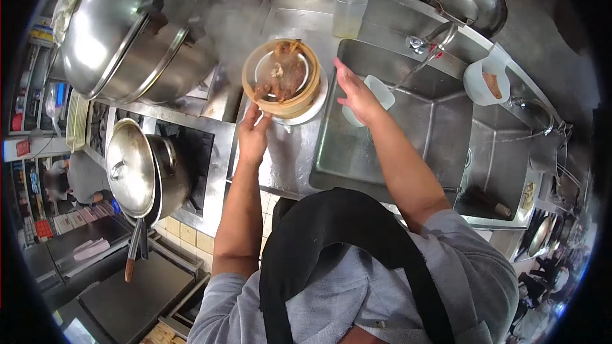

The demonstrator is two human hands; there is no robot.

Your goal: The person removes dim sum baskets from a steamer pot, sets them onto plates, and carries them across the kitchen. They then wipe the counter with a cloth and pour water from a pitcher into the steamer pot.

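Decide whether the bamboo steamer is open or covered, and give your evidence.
Open: no lid sits on the bamboo steamer, and the brown food inside shows from above.

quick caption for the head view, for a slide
Left hand at a bamboo basket of food amid steam, right hand open above the steel sink

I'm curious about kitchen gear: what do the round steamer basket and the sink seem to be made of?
The steamer basket looks like bamboo or thin wood, apparently unpainted, from its pale tan, banded wall. The sink seems stainless steel with a dull satin finish, judging by its grey sheen and soft reflections.
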